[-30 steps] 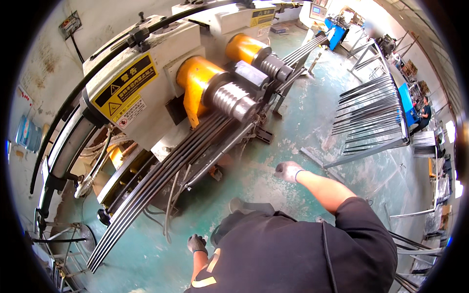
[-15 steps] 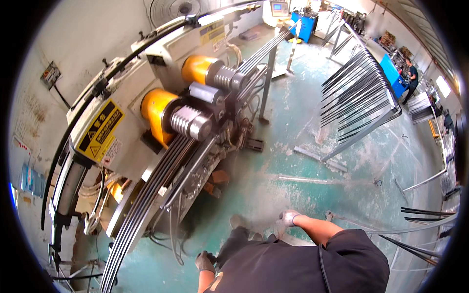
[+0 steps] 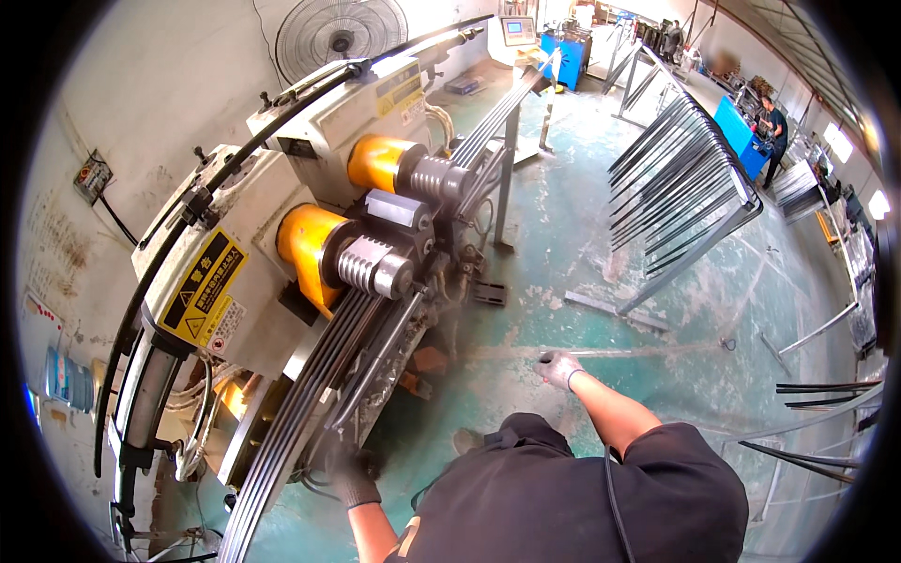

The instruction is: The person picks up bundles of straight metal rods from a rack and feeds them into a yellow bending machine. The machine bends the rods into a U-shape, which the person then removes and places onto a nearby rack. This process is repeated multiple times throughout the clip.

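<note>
My left hand [image 3: 353, 477], in a dark grey glove, is beside the lower edge of a machine, close to a bundle of long dark metal rods [image 3: 305, 399]. Motion smears its fingers, so I cannot tell whether they touch anything. The rods run side by side below ridged steel rollers [image 3: 374, 267] with orange housings [image 3: 312, 246]. Out over the floor to the right, my right hand [image 3: 560, 369] wears a pale glove. Its fingers are loosely bent and a little apart, with nothing visible in them.
A metal rack [image 3: 690, 246] hung with many dark rods stands to the right. More rods [image 3: 798, 460] jut in at the right edge. A fan [image 3: 340, 42] is by the wall. Far right, another person [image 3: 774, 141] stands at a blue machine [image 3: 741, 136].
My left hand has risen forward from beside my leg toward the rods and machine edge. The right hand has moved forward over the floor. My view has shifted slightly.
</note>
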Tool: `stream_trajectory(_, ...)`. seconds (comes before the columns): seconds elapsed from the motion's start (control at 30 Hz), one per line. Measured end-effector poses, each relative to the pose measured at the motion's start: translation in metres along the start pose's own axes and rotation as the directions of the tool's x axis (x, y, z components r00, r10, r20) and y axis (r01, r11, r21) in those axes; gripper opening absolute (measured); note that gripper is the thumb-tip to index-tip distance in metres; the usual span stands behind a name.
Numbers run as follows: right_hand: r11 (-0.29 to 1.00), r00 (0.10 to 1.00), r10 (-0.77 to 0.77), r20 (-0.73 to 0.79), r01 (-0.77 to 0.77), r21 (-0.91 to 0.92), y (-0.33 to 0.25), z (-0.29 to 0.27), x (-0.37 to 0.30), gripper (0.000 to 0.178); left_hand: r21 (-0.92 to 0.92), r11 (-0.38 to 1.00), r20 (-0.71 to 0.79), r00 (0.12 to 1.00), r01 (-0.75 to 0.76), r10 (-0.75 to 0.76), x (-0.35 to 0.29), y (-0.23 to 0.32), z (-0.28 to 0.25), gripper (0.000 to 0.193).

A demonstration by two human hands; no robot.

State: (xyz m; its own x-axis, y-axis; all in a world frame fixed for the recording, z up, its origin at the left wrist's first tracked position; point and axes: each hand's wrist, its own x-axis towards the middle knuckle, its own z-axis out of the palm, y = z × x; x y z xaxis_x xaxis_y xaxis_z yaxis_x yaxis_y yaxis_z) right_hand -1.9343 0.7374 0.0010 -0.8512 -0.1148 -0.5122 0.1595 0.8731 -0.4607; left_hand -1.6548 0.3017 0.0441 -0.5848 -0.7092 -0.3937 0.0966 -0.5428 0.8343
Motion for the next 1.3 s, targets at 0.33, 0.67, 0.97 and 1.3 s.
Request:
stream_trajectory(0.33,0.662,0.975,-0.150,-0.165,0.223,0.715,-0.136,-0.075,0.037,0.037,-0.144,0.809,-0.145,0.821,-0.570,0.553,-0.044,0.148,0.036,0.037)
stream_trajectory(0.67,0.197,0.915,-0.300,-0.269,0.336,0.921,-0.242,-0.123,0.075,0.034,0.320,0.431,-0.166,0.398,-0.843,0.902,-0.086,0.327,0.279,0.062)
stream_trajectory(0.97,0.336,0.453,-0.463,-0.762,0.885,0.322,-0.270,-0.223,0.032,0.023,0.672,-0.010,0.201,0.169,-0.741,0.965,-0.068,0.363,0.388,0.052)
stream_trajectory(1.3,0.183,0.025,-0.510,-0.860,0.980,-0.080,-0.425,-0.377,-0.019,0.088,0.440,0.204,0.296,0.356,-0.875,0.887,-0.005,0.371,0.464,0.031)
